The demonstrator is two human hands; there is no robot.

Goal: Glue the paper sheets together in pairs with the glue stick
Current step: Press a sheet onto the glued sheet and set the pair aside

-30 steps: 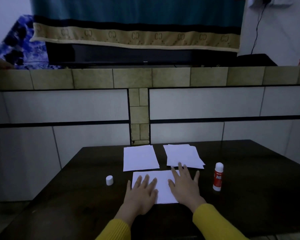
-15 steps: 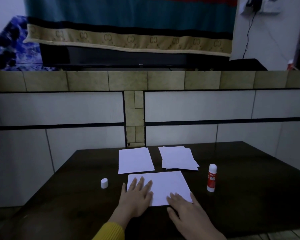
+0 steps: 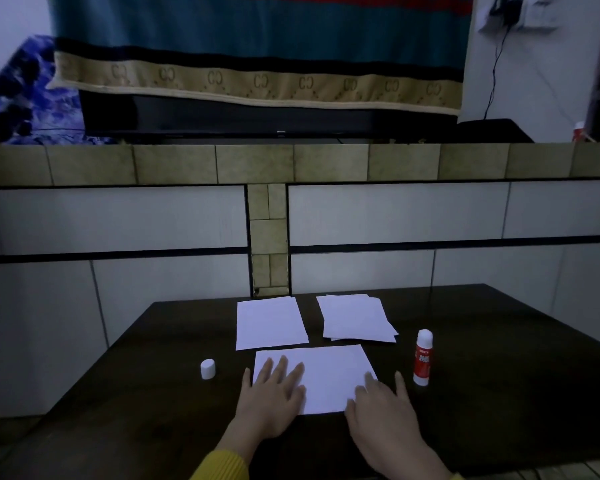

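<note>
We see the left hand (image 3: 272,398) lying flat, fingers spread, on the left part of the nearest paper sheet (image 3: 329,374) on the dark table (image 3: 499,393). The right hand (image 3: 383,415) rests with straight fingers on the sheet's near right corner. Beyond it lie a single sheet (image 3: 270,322) and a small stack (image 3: 357,318). The uncapped glue stick (image 3: 422,357) stands upright just right of the sheet, its cap (image 3: 208,369) apart on the left.

Little I can read from here

My glue stick (image 3: 422,358) carries a white label, too blurred to read; the hanging cloth (image 3: 257,81) repeats "CC" monograms.
</note>
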